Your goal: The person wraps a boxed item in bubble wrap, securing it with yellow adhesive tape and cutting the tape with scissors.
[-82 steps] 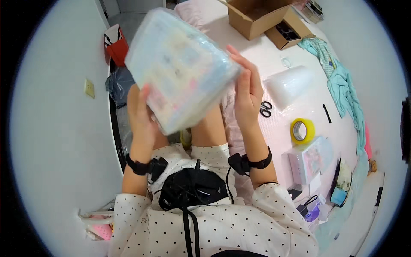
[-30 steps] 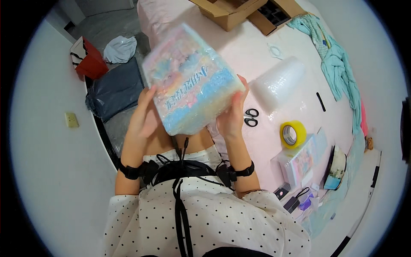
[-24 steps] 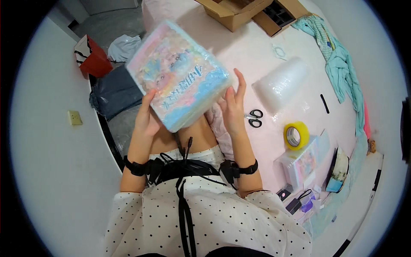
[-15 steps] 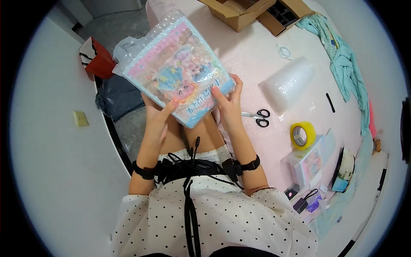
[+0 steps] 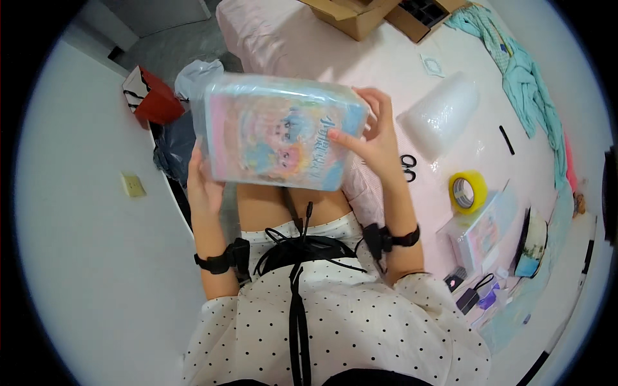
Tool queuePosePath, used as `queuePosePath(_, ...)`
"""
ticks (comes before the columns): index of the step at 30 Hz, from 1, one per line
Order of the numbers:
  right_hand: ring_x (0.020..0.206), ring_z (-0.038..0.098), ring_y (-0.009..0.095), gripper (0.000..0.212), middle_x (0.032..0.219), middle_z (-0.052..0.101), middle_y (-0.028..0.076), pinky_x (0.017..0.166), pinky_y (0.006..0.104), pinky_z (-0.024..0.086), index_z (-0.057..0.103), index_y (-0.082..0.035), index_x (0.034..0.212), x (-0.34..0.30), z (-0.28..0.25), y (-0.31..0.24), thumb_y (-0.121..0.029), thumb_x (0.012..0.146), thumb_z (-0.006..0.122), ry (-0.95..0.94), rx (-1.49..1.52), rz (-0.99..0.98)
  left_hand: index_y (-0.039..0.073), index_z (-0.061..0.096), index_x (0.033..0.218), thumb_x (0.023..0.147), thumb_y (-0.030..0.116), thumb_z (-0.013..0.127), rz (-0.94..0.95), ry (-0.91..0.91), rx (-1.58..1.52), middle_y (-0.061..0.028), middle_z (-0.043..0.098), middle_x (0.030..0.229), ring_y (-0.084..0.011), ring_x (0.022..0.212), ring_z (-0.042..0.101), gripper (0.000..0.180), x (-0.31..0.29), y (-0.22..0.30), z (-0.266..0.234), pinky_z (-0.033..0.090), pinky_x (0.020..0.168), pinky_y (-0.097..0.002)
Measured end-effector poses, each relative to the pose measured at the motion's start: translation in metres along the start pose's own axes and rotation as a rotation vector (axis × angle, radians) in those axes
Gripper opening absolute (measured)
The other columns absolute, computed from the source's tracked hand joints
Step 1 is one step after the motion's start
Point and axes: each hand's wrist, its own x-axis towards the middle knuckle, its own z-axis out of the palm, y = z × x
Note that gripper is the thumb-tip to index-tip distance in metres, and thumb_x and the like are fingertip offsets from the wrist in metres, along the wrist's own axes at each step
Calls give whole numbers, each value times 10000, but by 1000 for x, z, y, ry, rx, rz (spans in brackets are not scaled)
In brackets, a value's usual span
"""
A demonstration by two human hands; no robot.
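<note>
A pastel box with cartoon figures [image 5: 277, 138], wrapped in clear bubble wrap, is held up above my lap with its printed side toward me. At its left end my left hand [image 5: 205, 186] grips the lower corner, the fingers partly hidden behind the box. My right hand [image 5: 375, 138] holds the right end, thumb on the printed face and fingers round the far corner. To the right of my right hand lie scissors [image 5: 409, 168] with black handles, their blades hidden by my arm. A roll of bubble wrap [image 5: 441, 116] rests farther right on the pink bed cover.
On the bed are yellow packing tape [image 5: 468, 192], another pastel box [image 5: 475, 238], a black stick [image 5: 506, 139] and open cardboard boxes [image 5: 360, 22] at the back. Teal cloth [image 5: 524, 83] lines the right edge. A red bag [image 5: 154, 96] stands at left beside the wall [image 5: 84, 212].
The wrapped box has turned clockwise from a tilted position to nearly sideways. My left hand has moved left to its end, and my right hand has shifted right with it.
</note>
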Motion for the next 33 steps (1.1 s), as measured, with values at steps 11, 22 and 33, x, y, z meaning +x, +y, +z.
queuePosePath(11,996,592,370,821,1187,527,296,823,420,491,439,-29,1176,39,-1,4,-462,591,819,-351,-104,253,34,294,1404,856,322,650,-424,-275,359,-95,450,1327,-184,1158,484,713,-46,-16,-83,398,970,-322)
queuePosePath(22,1085,560,303,736,1223,547,163,887,394,451,510,-71,1249,58,39,50,-487,692,752,-525,-222,-24,27,424,1336,882,262,626,369,-167,1115,-171,522,1265,-223,1166,499,550,-5,25,3,381,980,-316)
queuePosePath(33,1007,589,197,430,1076,640,140,882,312,457,605,0,1144,-30,13,39,-340,880,605,-66,-64,254,14,430,1328,907,306,585,-26,-393,1047,-126,560,1183,-155,1033,534,536,20,0,4,414,899,-274)
